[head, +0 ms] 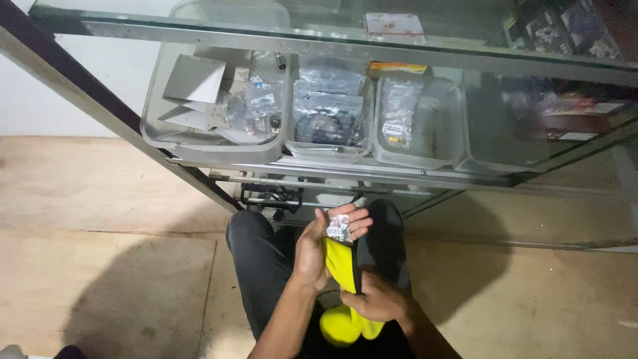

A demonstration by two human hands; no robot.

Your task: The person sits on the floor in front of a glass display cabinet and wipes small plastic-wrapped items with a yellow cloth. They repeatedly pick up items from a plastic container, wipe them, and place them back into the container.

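My left hand [323, 244] is raised above my lap with a small clear plastic packet [338, 229] of tiny parts in its fingers. A yellow cloth [341, 292] hangs from under that packet down to my lap. My right hand [376, 300] grips the cloth lower down, near my knees. Both hands are just in front of a glass display shelf [319, 36].
Clear plastic bins [212, 143] filled with bagged parts and cardboard pieces sit in a row on the glass shelf. A dark metal frame post [86, 86] slants down at the left. My legs in dark trousers [256, 266] rest on a wooden floor [100, 213].
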